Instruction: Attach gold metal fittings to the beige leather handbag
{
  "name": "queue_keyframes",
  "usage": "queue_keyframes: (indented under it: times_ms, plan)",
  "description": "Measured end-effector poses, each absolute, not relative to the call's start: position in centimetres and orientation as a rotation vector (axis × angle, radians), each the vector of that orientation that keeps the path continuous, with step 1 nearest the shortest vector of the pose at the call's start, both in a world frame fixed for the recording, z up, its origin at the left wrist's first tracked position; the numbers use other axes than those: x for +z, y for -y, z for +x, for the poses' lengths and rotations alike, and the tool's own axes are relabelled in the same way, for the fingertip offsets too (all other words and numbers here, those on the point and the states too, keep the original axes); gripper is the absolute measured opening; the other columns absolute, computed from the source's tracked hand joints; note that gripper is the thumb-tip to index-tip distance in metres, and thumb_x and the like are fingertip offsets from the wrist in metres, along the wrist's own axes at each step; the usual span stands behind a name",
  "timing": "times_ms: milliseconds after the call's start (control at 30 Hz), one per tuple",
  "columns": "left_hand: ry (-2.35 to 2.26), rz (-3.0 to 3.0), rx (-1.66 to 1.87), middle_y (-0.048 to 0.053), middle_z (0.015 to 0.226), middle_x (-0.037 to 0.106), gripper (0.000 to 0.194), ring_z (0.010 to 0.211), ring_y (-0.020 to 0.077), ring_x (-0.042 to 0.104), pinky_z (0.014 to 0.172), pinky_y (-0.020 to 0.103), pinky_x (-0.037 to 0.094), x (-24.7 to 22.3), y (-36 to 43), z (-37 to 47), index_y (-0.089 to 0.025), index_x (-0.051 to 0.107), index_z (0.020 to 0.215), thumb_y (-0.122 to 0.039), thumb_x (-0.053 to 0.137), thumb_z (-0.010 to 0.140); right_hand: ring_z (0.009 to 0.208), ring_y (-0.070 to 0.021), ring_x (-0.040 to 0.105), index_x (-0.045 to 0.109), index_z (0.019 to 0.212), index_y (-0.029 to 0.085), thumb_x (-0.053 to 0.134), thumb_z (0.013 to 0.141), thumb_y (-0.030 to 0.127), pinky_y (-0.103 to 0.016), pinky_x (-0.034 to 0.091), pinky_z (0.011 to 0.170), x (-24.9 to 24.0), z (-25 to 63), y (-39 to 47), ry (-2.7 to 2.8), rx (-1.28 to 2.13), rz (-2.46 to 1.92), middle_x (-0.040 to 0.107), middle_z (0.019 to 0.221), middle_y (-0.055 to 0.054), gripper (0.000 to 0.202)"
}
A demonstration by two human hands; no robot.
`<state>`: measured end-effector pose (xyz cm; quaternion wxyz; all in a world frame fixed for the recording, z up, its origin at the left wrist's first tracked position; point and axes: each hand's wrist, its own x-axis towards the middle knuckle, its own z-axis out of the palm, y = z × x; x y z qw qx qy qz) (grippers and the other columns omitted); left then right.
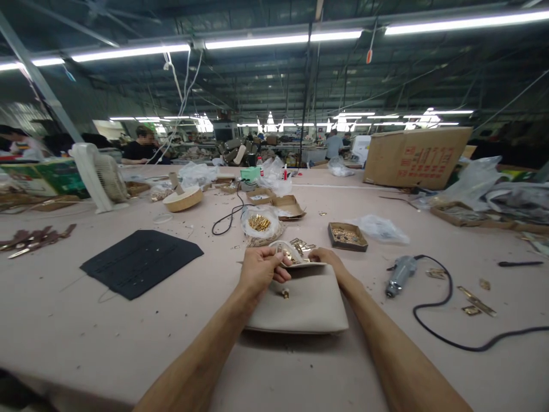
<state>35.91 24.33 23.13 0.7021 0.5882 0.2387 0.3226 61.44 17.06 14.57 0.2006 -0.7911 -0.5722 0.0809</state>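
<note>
A beige bag (300, 306) lies flat on the pale table (107, 337) in front of me, with a small gold fitting (285, 293) on its front. My left hand (259, 269) pinches the bag's raised flap (295, 254) at its left edge. My right hand (328, 258) holds the flap from the right side, fingers curled behind it. Gold hardware shows on the flap between the hands. Just beyond lies a clear bag of gold parts (259, 223).
A corded electric screwdriver (400, 274) lies at the right, its black cable (446, 337) looping across. A small box of parts (346, 236), a black mat (139, 260), a white fan (99, 177), a large cardboard box (418, 155). Other people work far back.
</note>
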Motion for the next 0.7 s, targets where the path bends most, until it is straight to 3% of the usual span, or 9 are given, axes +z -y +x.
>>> queue_keyframes:
  times_ms: [267, 433, 600, 700]
  plan:
    - [-0.544, 1.305, 0.715, 0.014, 0.068, 0.07, 0.036, 0.047, 0.0164, 0.065, 0.039, 0.018, 0.051, 23.0, -24.4, 36.0, -0.005, 0.072, 0.079, -0.04, 0.08, 0.081, 0.083, -0.0228, 0.062, 0.069, 0.08, 0.013, 0.062, 0.078, 0.019, -0.028, 0.037, 0.07, 15.3, 61.5, -16.0, 1.515, 0.275, -2.273, 0.07, 0.087, -0.012, 0.009]
    - [-0.551, 1.287, 0.715, 0.013, 0.066, 0.07, 0.034, 0.048, 0.0177, 0.066, 0.041, 0.019, 0.052, 22.9, -24.4, 36.0, -0.004, 0.072, 0.08, -0.037, 0.08, 0.083, 0.085, -0.0236, 0.064, 0.068, 0.093, 0.015, 0.059, 0.079, 0.027, -0.029, 0.041, 0.073, 16.2, 60.9, -15.6, 1.523, 0.297, -2.189, 0.073, 0.091, -0.01, 0.021]
    - [-0.561, 1.258, 0.675, 0.012, 0.056, 0.065, 0.039, 0.047, 0.0195, 0.066, 0.041, 0.02, 0.052, 22.9, -24.0, 36.1, -0.006, 0.068, 0.073, -0.042, 0.078, 0.086, 0.079, -0.0312, 0.066, 0.068, 0.068, 0.02, 0.064, 0.069, 0.042, -0.036, 0.043, 0.068, 15.1, 61.0, -15.7, 1.564, 0.411, -2.026, 0.072, 0.077, -0.011, 0.022]
    - [-0.537, 1.221, 0.629, 0.014, 0.058, 0.065, 0.044, 0.051, 0.0231, 0.069, 0.044, 0.024, 0.055, 22.3, -24.5, 36.6, -0.007, 0.065, 0.07, -0.046, 0.077, 0.087, 0.066, -0.0305, 0.065, 0.07, 0.062, 0.023, 0.074, 0.058, 0.046, -0.038, 0.044, 0.059, 14.2, 62.6, -15.9, 1.345, 0.336, -1.902, 0.07, 0.068, -0.012, 0.024]
